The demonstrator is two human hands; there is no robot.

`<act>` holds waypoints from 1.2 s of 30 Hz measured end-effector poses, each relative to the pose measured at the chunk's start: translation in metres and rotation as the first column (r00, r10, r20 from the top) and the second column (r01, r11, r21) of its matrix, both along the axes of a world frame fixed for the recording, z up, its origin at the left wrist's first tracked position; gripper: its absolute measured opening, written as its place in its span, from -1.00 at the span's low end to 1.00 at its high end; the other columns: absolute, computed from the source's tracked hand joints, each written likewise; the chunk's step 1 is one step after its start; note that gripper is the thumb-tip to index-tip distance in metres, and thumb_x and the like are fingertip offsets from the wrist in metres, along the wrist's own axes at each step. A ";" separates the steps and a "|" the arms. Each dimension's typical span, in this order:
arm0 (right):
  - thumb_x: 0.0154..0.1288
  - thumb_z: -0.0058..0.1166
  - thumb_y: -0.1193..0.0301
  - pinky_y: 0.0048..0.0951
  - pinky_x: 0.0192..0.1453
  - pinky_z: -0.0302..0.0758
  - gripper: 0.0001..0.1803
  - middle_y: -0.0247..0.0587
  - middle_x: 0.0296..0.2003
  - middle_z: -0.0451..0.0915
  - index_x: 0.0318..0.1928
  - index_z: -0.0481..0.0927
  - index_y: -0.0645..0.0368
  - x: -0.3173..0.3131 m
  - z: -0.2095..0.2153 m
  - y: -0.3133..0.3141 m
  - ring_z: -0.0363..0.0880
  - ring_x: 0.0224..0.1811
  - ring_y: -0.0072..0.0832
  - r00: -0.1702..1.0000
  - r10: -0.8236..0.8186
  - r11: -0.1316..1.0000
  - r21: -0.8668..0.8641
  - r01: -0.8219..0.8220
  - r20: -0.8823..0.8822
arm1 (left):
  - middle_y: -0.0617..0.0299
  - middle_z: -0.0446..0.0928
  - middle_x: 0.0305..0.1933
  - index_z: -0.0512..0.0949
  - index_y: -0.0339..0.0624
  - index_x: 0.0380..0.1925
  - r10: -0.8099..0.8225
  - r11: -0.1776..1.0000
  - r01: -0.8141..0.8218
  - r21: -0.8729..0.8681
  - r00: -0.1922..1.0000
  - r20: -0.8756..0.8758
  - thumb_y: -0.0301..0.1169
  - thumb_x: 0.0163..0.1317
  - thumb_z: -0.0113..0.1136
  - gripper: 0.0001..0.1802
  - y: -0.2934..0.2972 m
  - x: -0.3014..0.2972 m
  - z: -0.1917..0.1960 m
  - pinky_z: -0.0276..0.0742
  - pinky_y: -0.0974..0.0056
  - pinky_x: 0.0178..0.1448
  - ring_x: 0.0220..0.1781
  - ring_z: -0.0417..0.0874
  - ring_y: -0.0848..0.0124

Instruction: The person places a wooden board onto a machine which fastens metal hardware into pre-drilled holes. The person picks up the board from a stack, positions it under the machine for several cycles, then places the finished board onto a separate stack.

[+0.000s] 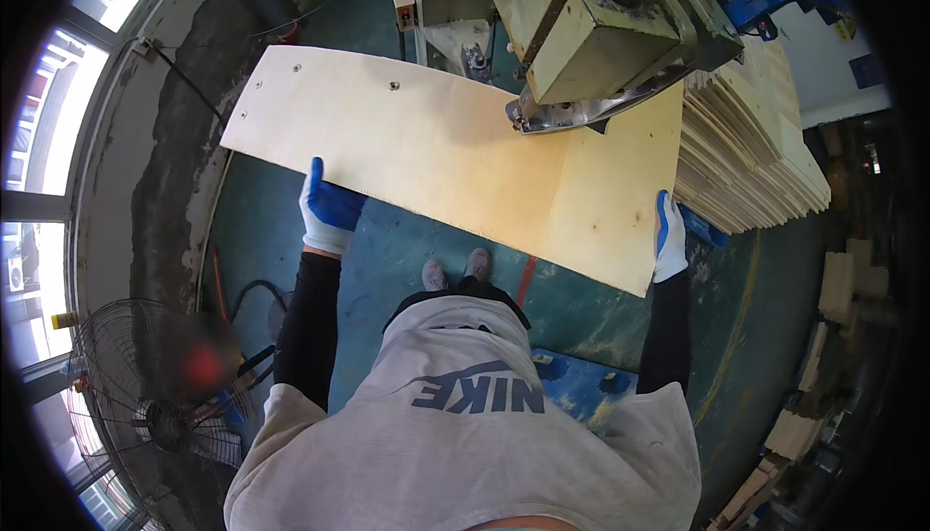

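A long, pale plywood panel [455, 153] with several small holes near its left end spans the space before me. My left hand [329, 209], in a white and blue glove, grips the panel's near edge, thumb on top and fingers underneath. At the panel's right end, my right hand [668, 240], gloved alike, is closed on the edge with its thumb up along it. The metal head of a machine [557, 116] overhangs the panel's far right part; whether it touches the wood I cannot tell.
A tall stack of plywood panels [746, 153] stands at the right, beyond my right hand. A wire-caged fan [160, 415] is at the lower left. Behind my right side lies a blue pallet [581, 386] on the floor. The machine's grey-green body [601, 42] fills the top.
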State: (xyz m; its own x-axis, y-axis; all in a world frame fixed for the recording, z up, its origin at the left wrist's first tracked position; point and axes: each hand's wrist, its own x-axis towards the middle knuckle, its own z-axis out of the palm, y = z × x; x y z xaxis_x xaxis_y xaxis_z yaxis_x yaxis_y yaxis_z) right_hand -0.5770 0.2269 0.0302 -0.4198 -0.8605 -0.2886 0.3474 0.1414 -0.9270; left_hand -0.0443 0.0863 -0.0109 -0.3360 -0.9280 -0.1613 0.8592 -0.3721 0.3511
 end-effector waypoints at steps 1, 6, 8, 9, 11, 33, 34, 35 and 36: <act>0.63 -0.11 0.11 -0.38 0.24 0.53 -0.47 -0.15 0.18 0.57 0.34 0.37 0.27 0.010 0.004 0.008 0.58 0.17 -0.43 0.998 0.008 1.000 0.000 -0.008 -0.055 | -0.02 0.50 0.33 0.38 -0.29 0.34 -0.102 0.992 0.103 0.071 0.995 -0.022 0.04 0.55 -0.15 -0.35 0.017 -0.026 0.008 0.43 -0.14 0.39 0.35 0.51 -0.07; 0.61 -0.05 0.17 -0.33 0.20 0.58 -0.49 -0.13 0.20 0.55 0.36 0.34 0.23 0.038 0.005 0.034 0.61 0.17 -0.37 0.994 -0.031 0.998 -0.054 0.025 -0.102 | 0.16 0.56 0.22 0.37 -0.01 0.29 -0.090 0.994 0.083 0.076 0.991 0.095 -0.42 0.47 0.11 -0.58 0.071 -0.108 0.007 0.72 -0.06 0.01 0.10 0.69 0.12; 0.63 -0.09 0.18 -0.34 0.23 0.56 -0.50 -0.15 0.21 0.55 0.37 0.34 0.24 0.053 0.004 0.047 0.59 0.18 -0.39 0.999 -0.053 0.997 -0.057 0.052 -0.012 | 0.14 0.56 0.23 0.37 -0.04 0.28 -0.055 0.995 0.041 0.087 0.985 0.164 -0.46 0.46 0.11 -0.58 0.077 -0.106 0.013 0.74 0.00 0.00 0.11 0.70 0.14; 0.65 -0.13 0.17 -0.37 0.24 0.55 -0.51 -0.17 0.20 0.55 0.36 0.35 0.25 0.068 0.003 0.054 0.58 0.17 -0.42 0.998 -0.063 0.996 -0.058 0.063 -0.002 | 0.13 0.56 0.23 0.38 -0.06 0.28 -0.047 0.995 0.026 0.099 0.975 0.217 -0.46 0.46 0.10 -0.59 0.084 -0.097 0.017 0.74 0.01 0.01 0.11 0.70 0.13; 0.61 -0.05 0.20 -0.30 0.28 0.54 -0.48 -0.11 0.24 0.53 0.39 0.32 0.23 0.088 -0.009 0.062 0.58 0.23 -0.36 0.995 -0.092 0.995 -0.045 0.094 0.044 | 0.09 0.44 0.37 0.26 -0.07 0.39 0.017 0.998 -0.028 0.065 0.985 0.172 -0.49 0.46 0.07 -0.48 0.102 -0.079 0.029 0.59 -0.07 0.29 0.35 0.54 0.07; 0.54 0.02 0.33 -0.48 0.22 0.46 -0.65 -0.25 0.04 0.56 0.16 0.45 0.31 0.220 -0.040 -0.032 0.53 0.07 -0.57 0.996 0.050 0.991 -0.125 -0.041 0.073 | 0.10 0.54 0.21 0.37 -0.18 0.29 0.460 0.873 -0.482 -0.076 0.762 0.456 -0.47 0.46 0.11 -0.57 0.097 0.029 0.014 0.61 0.11 0.25 0.19 0.63 0.22; 0.54 0.02 0.33 -0.48 0.23 0.45 -0.65 -0.24 0.04 0.56 0.17 0.45 0.32 0.222 -0.038 -0.029 0.53 0.07 -0.56 0.993 0.031 0.992 -0.126 -0.016 0.112 | 0.10 0.53 0.21 0.36 -0.16 0.30 0.457 0.876 -0.476 -0.079 0.763 0.457 -0.48 0.46 0.11 -0.56 0.096 0.027 0.015 0.61 0.10 0.25 0.19 0.63 0.22; 0.54 0.02 0.33 -0.47 0.23 0.45 -0.64 -0.24 0.05 0.56 0.17 0.45 0.32 0.226 -0.033 -0.025 0.52 0.08 -0.56 0.989 0.011 0.992 -0.127 0.008 0.150 | 0.10 0.52 0.22 0.35 -0.14 0.31 0.456 0.876 -0.476 -0.083 0.759 0.465 -0.49 0.45 0.11 -0.55 0.096 0.026 0.016 0.61 0.10 0.25 0.20 0.63 0.21; 0.54 0.01 0.33 -0.47 0.24 0.44 -0.64 -0.23 0.05 0.56 0.17 0.45 0.32 0.228 -0.030 -0.024 0.52 0.08 -0.56 0.982 -0.009 0.991 -0.127 0.033 0.188 | 0.10 0.52 0.23 0.34 -0.13 0.32 0.456 0.876 -0.475 -0.087 0.754 0.472 -0.50 0.45 0.11 -0.54 0.096 0.024 0.018 0.62 0.09 0.25 0.20 0.63 0.21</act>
